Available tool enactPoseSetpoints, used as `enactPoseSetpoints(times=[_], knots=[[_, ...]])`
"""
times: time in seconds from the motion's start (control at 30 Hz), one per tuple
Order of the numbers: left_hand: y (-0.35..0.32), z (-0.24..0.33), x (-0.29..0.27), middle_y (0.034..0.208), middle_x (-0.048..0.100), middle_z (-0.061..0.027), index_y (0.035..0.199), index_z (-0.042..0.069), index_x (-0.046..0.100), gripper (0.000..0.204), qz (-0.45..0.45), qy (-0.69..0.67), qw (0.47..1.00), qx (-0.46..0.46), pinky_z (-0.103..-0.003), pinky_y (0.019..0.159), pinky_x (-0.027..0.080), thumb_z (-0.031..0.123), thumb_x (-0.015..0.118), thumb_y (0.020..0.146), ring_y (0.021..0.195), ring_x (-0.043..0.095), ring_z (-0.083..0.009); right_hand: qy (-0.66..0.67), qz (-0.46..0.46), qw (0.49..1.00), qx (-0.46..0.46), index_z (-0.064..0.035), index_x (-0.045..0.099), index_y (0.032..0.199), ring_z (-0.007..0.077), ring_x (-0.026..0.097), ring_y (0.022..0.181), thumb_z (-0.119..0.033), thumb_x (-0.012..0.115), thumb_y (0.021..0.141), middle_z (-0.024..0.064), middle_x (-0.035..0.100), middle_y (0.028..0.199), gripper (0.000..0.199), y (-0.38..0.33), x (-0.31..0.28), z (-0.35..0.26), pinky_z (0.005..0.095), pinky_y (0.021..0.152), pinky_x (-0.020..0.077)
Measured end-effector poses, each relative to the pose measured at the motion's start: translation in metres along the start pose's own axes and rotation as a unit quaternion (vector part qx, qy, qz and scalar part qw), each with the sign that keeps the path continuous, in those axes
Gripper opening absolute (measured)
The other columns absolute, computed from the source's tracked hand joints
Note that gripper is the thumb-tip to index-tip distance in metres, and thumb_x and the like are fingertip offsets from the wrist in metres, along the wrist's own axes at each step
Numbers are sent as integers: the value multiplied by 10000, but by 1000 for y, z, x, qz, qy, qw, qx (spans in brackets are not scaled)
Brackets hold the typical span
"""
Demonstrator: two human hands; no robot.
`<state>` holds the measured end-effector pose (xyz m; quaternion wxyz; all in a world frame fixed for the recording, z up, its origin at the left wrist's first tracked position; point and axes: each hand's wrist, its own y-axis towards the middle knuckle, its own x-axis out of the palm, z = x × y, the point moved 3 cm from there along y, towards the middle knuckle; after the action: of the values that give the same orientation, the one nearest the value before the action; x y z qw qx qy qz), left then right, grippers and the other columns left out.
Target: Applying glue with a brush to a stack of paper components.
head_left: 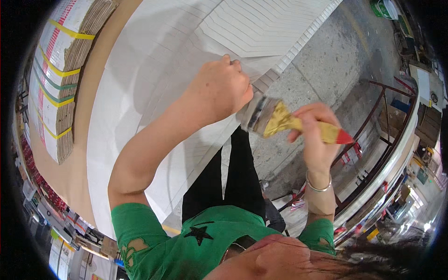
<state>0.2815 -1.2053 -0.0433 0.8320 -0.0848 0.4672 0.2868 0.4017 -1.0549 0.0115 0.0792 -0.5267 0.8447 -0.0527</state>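
1. Green shirt with a black star fills the lower edge, nearest the camera; black trousers run from it up toward the paintbrush.
2. Right hand is closed around the yellow, red-tipped handle of a wide paintbrush, with a silver bangle on the wrist just below. The brush's metal band and bristles point left and touch the left hand.
3. Left hand is curled shut just left of the brush head, pressing down on the edge of a fanned spread of white sheets. Whether its fingers pinch a sheet or only pin it, I cannot tell.
4. The white sheets lie overlapped in neat steps on the bench, reaching up and left of the brush; their stepped edges line the bench's rim just above it.
5. Strapped bundles of flat cardboard sit well to the left of the brush, at the bench's far side.
6. Grey concrete floor lies beyond the brush, to its upper right, with a dark red metal frame to its right.
7. Risk, as I judge it: the bristles sit so close to the left hand that a stroke could smear the knuckles, and if the pinning hand shifts, the stepped sheets could slide out of their even spacing.
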Motion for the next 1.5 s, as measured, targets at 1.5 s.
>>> enactPoseSetpoints(times=[1.5], knots=[[-77,13,-6,882,606,-186,677,-28,569,136,-16,18,1000,-6,-388,712,516,97,607,710,909,580,-366,-98,-82,992,-2,24,572,781,138,565,552,-20,602,788,95,583,784,54,-61,19,5,230,476,445]])
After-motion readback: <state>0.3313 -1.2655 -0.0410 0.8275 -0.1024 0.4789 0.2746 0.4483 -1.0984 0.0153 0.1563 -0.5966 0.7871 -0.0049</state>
